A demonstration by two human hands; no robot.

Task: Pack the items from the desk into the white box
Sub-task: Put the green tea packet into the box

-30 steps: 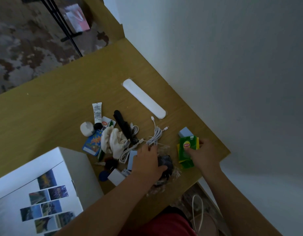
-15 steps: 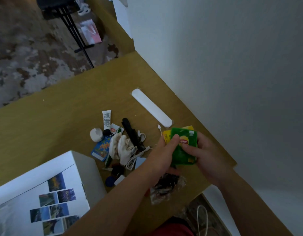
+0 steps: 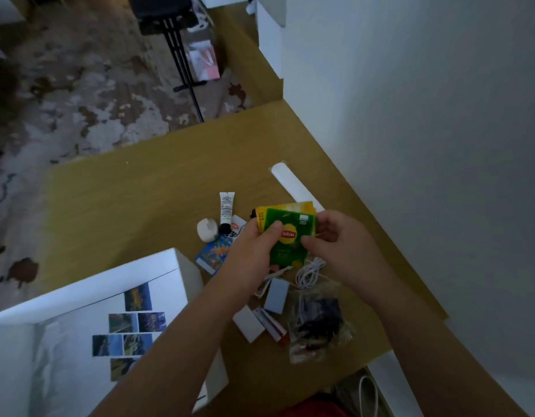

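Both hands hold a stack of green and yellow tea sachets (image 3: 290,233) above the desk's clutter. My left hand (image 3: 254,254) grips their left edge with the thumb on the green front. My right hand (image 3: 338,242) pinches their right edge. The white box (image 3: 176,266) with photo prints on its lid stands at the lower left of the wooden desk (image 3: 134,206). Under the hands lie a white cable (image 3: 310,273), a pale blue block (image 3: 276,296), a clear bag of dark items (image 3: 317,323), a white tube (image 3: 226,207), a blue card (image 3: 213,254) and a white round case (image 3: 206,230).
A long white bar (image 3: 290,182) lies near the wall, which runs along the desk's right edge. A small white block (image 3: 248,323) and a red-white packet (image 3: 272,325) lie near the desk's front edge. Beyond the desk's far edge is a patterned carpet with a black stand (image 3: 182,64).
My right hand picked the sachets off the desk and raised them. My left hand left the clear bag and took hold of their left edge. The camera has tilted up.
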